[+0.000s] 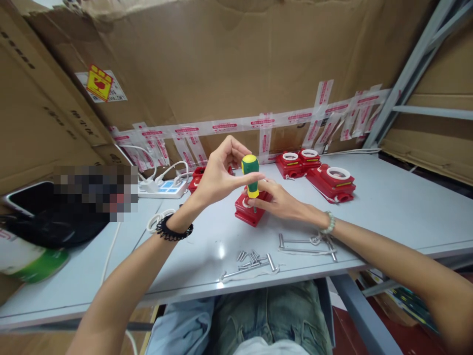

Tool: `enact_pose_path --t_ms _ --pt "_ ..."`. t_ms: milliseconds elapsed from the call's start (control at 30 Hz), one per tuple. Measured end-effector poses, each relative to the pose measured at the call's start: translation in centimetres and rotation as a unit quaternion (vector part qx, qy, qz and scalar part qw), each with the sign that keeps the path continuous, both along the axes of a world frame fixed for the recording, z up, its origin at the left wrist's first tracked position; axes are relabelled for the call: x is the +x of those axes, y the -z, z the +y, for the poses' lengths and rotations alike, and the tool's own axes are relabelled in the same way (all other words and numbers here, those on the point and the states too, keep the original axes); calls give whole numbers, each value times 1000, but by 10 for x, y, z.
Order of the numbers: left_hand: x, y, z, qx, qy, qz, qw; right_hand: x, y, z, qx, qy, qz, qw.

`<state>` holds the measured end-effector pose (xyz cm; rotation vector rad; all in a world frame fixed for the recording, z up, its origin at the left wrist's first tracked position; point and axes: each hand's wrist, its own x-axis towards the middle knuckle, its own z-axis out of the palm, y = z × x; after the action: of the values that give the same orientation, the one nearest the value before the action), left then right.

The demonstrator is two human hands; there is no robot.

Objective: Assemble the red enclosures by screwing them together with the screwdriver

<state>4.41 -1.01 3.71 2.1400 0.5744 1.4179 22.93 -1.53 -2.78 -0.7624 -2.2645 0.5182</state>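
Note:
A screwdriver [250, 170] with a green and yellow handle stands nearly upright over a small red housing [247, 215] on the table. My left hand [224, 170] is curled loosely round its handle, thumb across the front and fingers behind. My right hand [278, 199] grips the far right side of the housing, its thumb just below the handle; whether it also touches the shaft I cannot tell. Nearer me lie several loose screws [248, 256], a metal rod piece [247, 271] with a cord, and a similar metal rod piece [303, 241] to its right.
More red housings with white rings [338, 173] stand at the back right. Behind my left hand is another red part [195, 181], beside a white power strip [166, 189] with plugs. A black bag-like thing [74, 222] lies left. Cardboard [221, 64] walls the back; a metal frame [401, 74] stands right.

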Motion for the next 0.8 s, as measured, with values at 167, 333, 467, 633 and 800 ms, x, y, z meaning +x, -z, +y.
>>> enact_pose_path --t_ms 167,333,467,633,800 --pt "-1 0 -6 -9 46 22 999 -1 0 -1 -14 -8 -7 1000" --pt "-8 -4 -12 -67 98 73 990 0 -4 -4 -9 -8 -23 1000" --pt "2 -1 -8 34 -66 25 997 -1 -1 -3 -21 -5 6 1000" --pt "5 2 -8 2 -52 51 997 -2 2 0 -38 -9 25 999" --pt "-9 -2 -12 -117 136 94 979 0 -2 -2 -20 -19 1 1000"
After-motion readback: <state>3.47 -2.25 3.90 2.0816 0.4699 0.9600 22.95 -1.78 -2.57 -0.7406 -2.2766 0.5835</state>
